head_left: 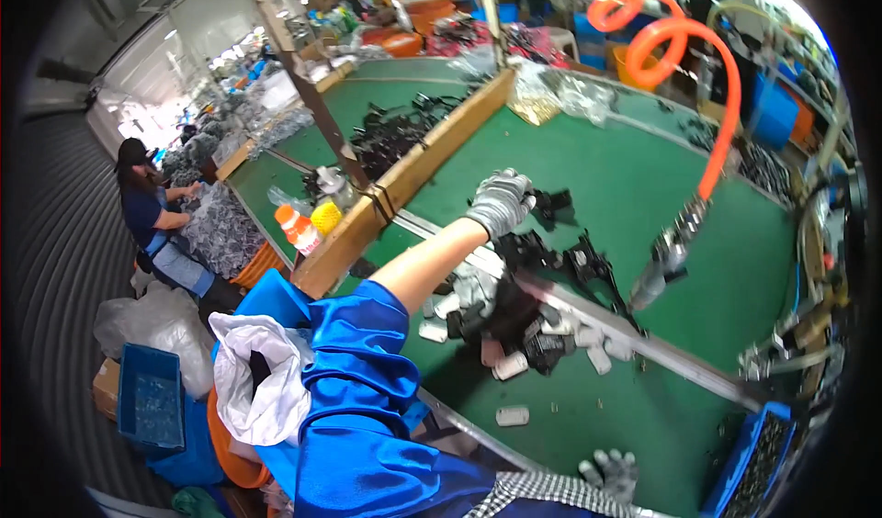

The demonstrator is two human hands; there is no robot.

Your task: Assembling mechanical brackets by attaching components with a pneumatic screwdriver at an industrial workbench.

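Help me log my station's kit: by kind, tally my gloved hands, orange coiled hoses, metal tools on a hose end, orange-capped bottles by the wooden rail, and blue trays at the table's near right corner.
Gloved hands: 2 (left hand, right hand)
Orange coiled hose: 1
Metal tool: 1
Orange-capped bottle: 1
Blue tray: 1
Total: 6

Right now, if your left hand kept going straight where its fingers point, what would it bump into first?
The left hand would probably meet the black part right in front of it first; I can't tell from this view whether they already touch.
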